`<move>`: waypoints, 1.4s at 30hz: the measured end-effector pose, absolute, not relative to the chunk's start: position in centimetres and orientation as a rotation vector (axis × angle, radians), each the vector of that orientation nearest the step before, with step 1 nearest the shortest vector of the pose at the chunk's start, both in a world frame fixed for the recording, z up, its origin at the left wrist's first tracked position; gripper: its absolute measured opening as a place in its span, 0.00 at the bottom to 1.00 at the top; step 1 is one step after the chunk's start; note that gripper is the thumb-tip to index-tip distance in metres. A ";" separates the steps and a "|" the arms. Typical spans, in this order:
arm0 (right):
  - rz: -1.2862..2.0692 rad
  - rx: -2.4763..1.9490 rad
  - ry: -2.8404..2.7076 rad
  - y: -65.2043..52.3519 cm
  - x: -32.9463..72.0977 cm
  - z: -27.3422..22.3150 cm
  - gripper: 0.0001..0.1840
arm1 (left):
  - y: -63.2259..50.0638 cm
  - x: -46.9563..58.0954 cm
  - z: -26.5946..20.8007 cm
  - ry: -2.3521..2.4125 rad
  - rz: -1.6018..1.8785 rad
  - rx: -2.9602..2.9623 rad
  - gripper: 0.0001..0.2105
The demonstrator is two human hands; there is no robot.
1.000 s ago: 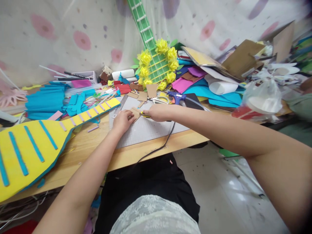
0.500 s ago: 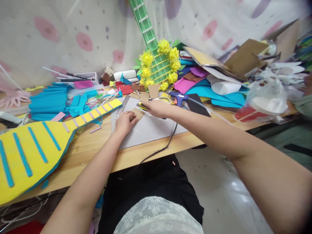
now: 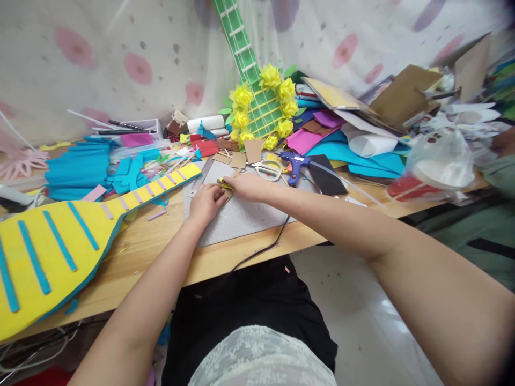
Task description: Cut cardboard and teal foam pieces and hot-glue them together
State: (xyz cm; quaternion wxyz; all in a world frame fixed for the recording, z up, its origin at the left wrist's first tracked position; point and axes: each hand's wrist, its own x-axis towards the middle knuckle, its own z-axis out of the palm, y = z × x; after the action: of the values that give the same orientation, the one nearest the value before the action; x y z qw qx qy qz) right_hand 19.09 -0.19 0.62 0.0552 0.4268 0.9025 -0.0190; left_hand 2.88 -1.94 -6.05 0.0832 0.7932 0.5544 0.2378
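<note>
A yellow and black utility knife [image 3: 225,184] is gripped in my right hand [image 3: 246,186], its tip close to my left fingers. My left hand [image 3: 206,203] bends its fingers over a small piece of brown cardboard, holding it down on the grey cutting mat [image 3: 229,230]. Most of that cardboard is hidden beneath both hands. White-handled scissors [image 3: 269,170] and a blue glue gun [image 3: 296,165] lie just past my right wrist. More cut cardboard pieces [image 3: 238,160] rest at the mat's far edge.
A yellow guitar-shaped craft [image 3: 52,236] with blue strips covers the left side. Behind the mat a green craft guitar [image 3: 263,110] with yellow flowers leans on the curtain. Coloured sheets [image 3: 358,155], a black phone [image 3: 328,174] and a plastic bag [image 3: 438,161] stand right.
My right hand has moved left and slightly down with the utility knife, up against my left hand. More of the scissors and glue gun now shows. The left hand stays in place.
</note>
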 end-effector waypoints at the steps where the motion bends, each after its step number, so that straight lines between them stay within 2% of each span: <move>1: -0.047 1.286 2.727 -0.2 18.9 1.1 0.20 | -1.9 2.8 -6.1 1.653 0.711 2.363 0.09; 10: -0.031 1.109 2.496 -0.3 17.8 5.2 0.21 | -1.6 2.8 -6.3 1.665 0.713 2.340 0.09; 25: -0.071 1.106 2.479 -1.7 21.7 4.8 0.26 | -1.8 3.0 -5.6 1.708 0.656 2.337 0.08; 33: -0.110 1.115 2.449 -1.8 23.1 5.5 0.25 | -1.8 3.0 -5.8 1.699 0.679 2.345 0.08; 38: -0.103 1.385 2.560 -0.6 24.6 5.4 0.26 | -1.9 2.8 -6.3 1.681 0.750 2.337 0.08; 42: 0.089 1.680 2.562 1.0 25.0 2.0 0.27 | -1.9 2.9 -6.4 1.627 0.801 2.308 0.07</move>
State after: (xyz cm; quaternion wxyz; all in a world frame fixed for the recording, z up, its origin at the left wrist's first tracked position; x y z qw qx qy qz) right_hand 24.96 0.95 2.00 0.0384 0.5477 0.8353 0.0292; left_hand 2.86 -1.89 -6.43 0.1032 0.7822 0.5513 0.2714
